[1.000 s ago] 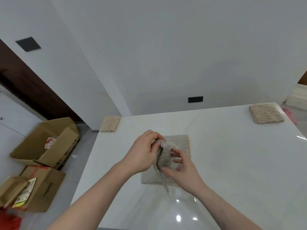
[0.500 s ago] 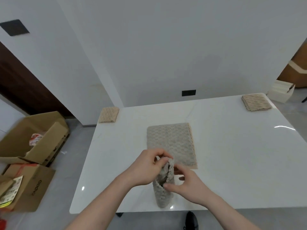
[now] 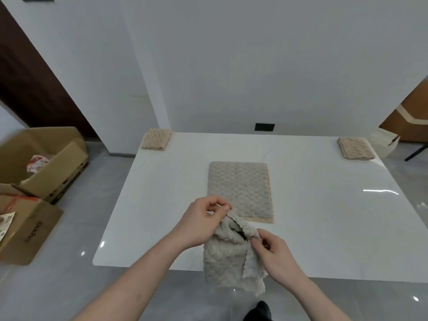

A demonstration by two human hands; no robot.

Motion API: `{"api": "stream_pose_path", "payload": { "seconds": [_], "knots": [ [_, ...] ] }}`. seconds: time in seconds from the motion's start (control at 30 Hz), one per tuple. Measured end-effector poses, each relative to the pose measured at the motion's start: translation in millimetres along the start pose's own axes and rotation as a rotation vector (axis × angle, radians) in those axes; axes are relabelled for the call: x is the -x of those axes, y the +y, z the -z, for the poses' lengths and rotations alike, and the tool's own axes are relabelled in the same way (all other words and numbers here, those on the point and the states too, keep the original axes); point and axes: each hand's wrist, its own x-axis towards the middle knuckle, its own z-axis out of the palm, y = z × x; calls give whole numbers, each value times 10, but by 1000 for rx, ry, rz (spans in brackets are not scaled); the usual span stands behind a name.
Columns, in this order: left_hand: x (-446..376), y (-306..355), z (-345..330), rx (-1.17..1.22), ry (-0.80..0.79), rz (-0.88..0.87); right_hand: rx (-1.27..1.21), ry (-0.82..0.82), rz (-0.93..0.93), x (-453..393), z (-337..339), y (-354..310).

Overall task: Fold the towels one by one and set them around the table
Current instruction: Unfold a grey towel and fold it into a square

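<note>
We stand at the near edge of a white table (image 3: 312, 228) set against a pale wall (image 3: 254, 66). On the grey floor (image 3: 81, 216) to the left sit two open cardboard boxes, a far box (image 3: 53, 163) and a near box (image 3: 30, 228).

In the middle of the table lies a flat grey towel (image 3: 240, 189), spread as a rectangle with a beige edge showing along its right and near sides. At the far left corner rests a folded beige towel (image 3: 157, 142), its edge hanging slightly past the table corner. At the far right corner lies a second folded towel (image 3: 355, 148), well apart from the others.

In front of us we hold a limp grey towel (image 3: 229, 258) over the near edge of the table, just short of the flat one. It hangs down loosely, its lower end below the table edge, its top bunched between our hands.

Our left hand (image 3: 201, 222) pinches the towel's upper corner between thumb and fingers (image 3: 223, 208), which are closed tight on the cloth. Our right hand (image 3: 275, 253) grips the other side of the top edge, fingers (image 3: 257, 239) curled and shut on the fabric. Both forearms are bare. A dark shoe (image 3: 258, 311) shows on the floor below the towel.
</note>
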Motion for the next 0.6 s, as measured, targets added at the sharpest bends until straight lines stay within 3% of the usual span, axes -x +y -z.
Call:
{"api": "stream_pose_path", "payload": {
  "seconds": [0.17, 0.37, 0.6],
  "knots": [
    [-545, -474, -237, -116, 35, 27, 123, 21, -14, -657, 118, 464],
    [-1619, -1658, -862, -368, 78, 23, 303, 107, 38, -1718, -68, 1603],
    [-1714, -2561, -1318, -476, 347, -235, 356, 267, 273, -1769, -322, 2142]
  ]
}}
